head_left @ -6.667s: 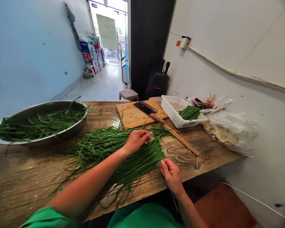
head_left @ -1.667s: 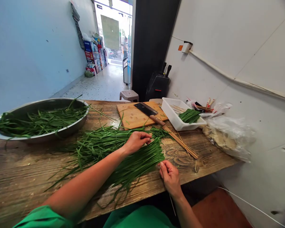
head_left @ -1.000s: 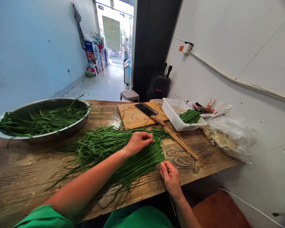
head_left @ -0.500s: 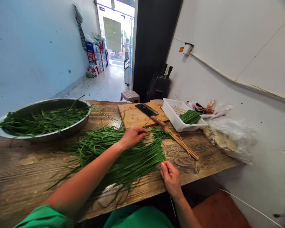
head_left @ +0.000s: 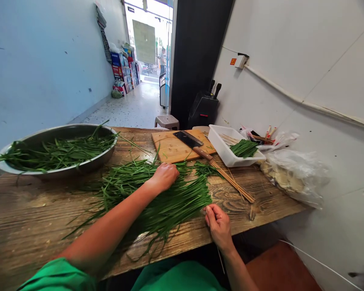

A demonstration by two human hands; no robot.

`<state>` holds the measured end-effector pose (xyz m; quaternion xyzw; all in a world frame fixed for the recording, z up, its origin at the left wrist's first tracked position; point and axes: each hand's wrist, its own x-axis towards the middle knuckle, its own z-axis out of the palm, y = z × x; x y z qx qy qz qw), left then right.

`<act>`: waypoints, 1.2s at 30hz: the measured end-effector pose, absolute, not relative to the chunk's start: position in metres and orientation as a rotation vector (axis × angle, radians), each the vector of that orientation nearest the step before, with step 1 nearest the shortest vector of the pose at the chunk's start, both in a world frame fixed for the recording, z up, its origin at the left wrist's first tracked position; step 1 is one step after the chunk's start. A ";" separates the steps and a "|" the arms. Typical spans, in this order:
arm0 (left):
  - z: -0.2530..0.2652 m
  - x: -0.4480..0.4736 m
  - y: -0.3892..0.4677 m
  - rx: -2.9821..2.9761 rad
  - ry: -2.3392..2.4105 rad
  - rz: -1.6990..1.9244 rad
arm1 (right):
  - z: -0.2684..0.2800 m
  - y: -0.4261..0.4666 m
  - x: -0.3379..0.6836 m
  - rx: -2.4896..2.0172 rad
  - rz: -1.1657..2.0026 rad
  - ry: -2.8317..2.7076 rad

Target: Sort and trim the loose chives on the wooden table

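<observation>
From my remote seat, taking the green stalks as the dial's centre, I see the wooden table (head_left: 36,210) under everything. The metal basin (head_left: 60,132), loaded with leaves, sits at 10 o'clock. The green stalks (head_left: 170,202) lie spread across the table's middle, cut ends toward 3 o'clock. At 1 o'clock I have the cutting board (head_left: 166,147); well out at 3, the clear plastic bag (head_left: 297,171); at 2, the white tray (head_left: 221,149) holding more greens. The cleaver (head_left: 190,139) rests on the board. My left hand (head_left: 164,176) lies on the stalks, fingers curled under; I can't tell whether it grips any. My right hand (head_left: 220,226), at 4 o'clock, is pinched narrow at the stalk ends, holding 1 thin stick (head_left: 221,260) that shows below it.
</observation>
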<state>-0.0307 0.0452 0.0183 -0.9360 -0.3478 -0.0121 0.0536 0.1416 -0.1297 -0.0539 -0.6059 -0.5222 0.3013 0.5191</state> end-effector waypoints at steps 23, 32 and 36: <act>0.023 -0.028 0.047 -3.249 -1.224 -0.460 | -0.053 -0.130 0.142 -1.464 0.765 -1.234; 0.015 -0.003 0.031 -3.551 -1.770 -1.354 | -0.052 -0.130 0.143 -1.450 0.762 -1.241; 0.012 0.002 0.026 -3.467 -1.746 -1.342 | -0.055 -0.130 0.143 -1.442 0.777 -1.227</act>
